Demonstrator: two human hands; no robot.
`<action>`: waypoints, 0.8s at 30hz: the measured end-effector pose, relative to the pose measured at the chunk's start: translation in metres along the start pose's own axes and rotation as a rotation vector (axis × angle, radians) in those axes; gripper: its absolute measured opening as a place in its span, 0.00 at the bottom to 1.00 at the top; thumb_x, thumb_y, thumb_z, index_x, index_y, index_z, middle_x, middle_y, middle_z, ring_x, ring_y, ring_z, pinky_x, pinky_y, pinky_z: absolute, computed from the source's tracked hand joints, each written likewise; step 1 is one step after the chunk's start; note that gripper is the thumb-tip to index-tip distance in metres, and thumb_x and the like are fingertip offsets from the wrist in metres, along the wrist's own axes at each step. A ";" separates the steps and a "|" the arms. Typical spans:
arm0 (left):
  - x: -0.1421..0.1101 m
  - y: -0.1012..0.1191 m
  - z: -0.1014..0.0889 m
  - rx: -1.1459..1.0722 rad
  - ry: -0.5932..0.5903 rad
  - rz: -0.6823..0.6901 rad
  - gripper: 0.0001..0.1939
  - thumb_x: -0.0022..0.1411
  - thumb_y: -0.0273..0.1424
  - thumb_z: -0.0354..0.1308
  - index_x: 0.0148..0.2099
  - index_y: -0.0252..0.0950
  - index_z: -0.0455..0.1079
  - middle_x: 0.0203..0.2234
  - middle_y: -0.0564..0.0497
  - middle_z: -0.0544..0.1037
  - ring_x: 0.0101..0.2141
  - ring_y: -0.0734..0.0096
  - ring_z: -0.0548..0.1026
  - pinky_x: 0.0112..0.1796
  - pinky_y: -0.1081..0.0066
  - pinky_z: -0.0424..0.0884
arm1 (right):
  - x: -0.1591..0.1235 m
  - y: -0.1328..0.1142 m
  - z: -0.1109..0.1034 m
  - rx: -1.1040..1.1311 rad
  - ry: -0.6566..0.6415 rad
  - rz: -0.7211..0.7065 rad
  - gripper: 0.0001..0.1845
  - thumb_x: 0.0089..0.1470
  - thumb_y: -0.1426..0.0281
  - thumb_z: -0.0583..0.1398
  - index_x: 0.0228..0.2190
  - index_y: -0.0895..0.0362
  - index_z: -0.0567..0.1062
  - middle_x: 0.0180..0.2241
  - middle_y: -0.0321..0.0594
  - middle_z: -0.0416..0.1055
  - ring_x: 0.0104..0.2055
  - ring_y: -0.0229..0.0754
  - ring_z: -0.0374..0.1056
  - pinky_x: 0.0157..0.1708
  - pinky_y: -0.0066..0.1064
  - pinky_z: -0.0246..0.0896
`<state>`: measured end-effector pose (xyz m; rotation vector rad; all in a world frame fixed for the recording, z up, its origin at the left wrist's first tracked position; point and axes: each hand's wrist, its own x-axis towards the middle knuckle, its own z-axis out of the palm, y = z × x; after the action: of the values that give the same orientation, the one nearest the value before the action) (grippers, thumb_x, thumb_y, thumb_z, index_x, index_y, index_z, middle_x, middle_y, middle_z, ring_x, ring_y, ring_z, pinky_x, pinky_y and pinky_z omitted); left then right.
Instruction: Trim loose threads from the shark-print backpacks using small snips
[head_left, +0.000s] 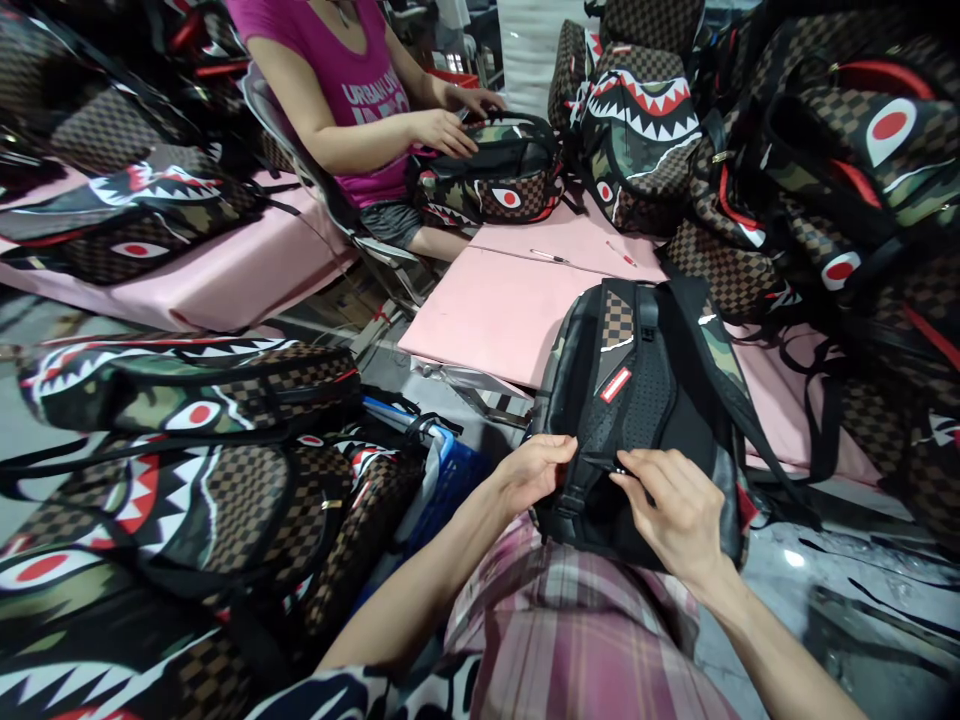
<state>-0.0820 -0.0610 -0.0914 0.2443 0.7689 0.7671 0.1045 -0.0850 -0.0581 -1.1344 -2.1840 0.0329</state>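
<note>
A black backpack (pixel 675 400) with checkered and camouflage parts leans from my lap onto the pink table edge, its back panel and shoulder straps towards me. A padded shoulder strap (pixel 652 385) carries a small red label (pixel 616 385). At the strap's lower left edge, my left hand (pixel 534 472) pinches the strap webbing between thumb and fingers. My right hand (pixel 673 505) is closed in a pinch just to its right, over the lower strap. A small dark tip with a bright spot shows at those fingertips; what it is I cannot make out.
Across the pink table (pixel 487 310) a seated person in a magenta shirt (pixel 352 90) handles another backpack (pixel 510 180). Two pens (pixel 549 257) lie on the tabletop. Shark-mouth backpacks pile up at left (pixel 187 480) and right (pixel 637 130). A blue bag (pixel 450 480) stands by my left arm.
</note>
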 end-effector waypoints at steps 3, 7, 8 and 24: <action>0.001 0.000 -0.002 -0.012 -0.005 -0.006 0.10 0.45 0.28 0.67 0.27 0.28 0.71 0.21 0.48 0.75 0.22 0.74 0.72 0.30 0.74 0.68 | 0.002 -0.003 0.001 -0.071 0.005 -0.039 0.06 0.54 0.74 0.59 0.36 0.59 0.73 0.31 0.40 0.74 0.32 0.39 0.67 0.33 0.30 0.57; 0.002 0.000 -0.003 -0.034 -0.002 -0.015 0.10 0.44 0.28 0.67 0.27 0.27 0.71 0.20 0.48 0.75 0.22 0.74 0.72 0.30 0.75 0.68 | 0.006 -0.005 0.001 -0.126 0.015 -0.088 0.05 0.53 0.75 0.60 0.35 0.59 0.74 0.31 0.39 0.75 0.30 0.38 0.66 0.30 0.31 0.55; 0.002 -0.001 -0.003 -0.036 -0.001 -0.017 0.10 0.44 0.28 0.67 0.27 0.27 0.71 0.20 0.49 0.75 0.22 0.74 0.72 0.30 0.75 0.67 | 0.006 -0.005 0.001 -0.136 0.018 -0.100 0.05 0.53 0.75 0.60 0.35 0.59 0.74 0.31 0.38 0.75 0.30 0.38 0.66 0.30 0.31 0.54; 0.004 -0.002 -0.006 -0.040 -0.017 -0.021 0.06 0.48 0.27 0.64 0.27 0.28 0.71 0.21 0.48 0.76 0.22 0.75 0.73 0.30 0.76 0.68 | 0.003 0.007 0.003 0.117 -0.024 0.010 0.07 0.53 0.74 0.60 0.37 0.58 0.73 0.33 0.41 0.74 0.34 0.39 0.68 0.34 0.31 0.61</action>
<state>-0.0836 -0.0603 -0.0987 0.2061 0.7381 0.7596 0.1067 -0.0777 -0.0610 -1.0845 -2.1671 0.1768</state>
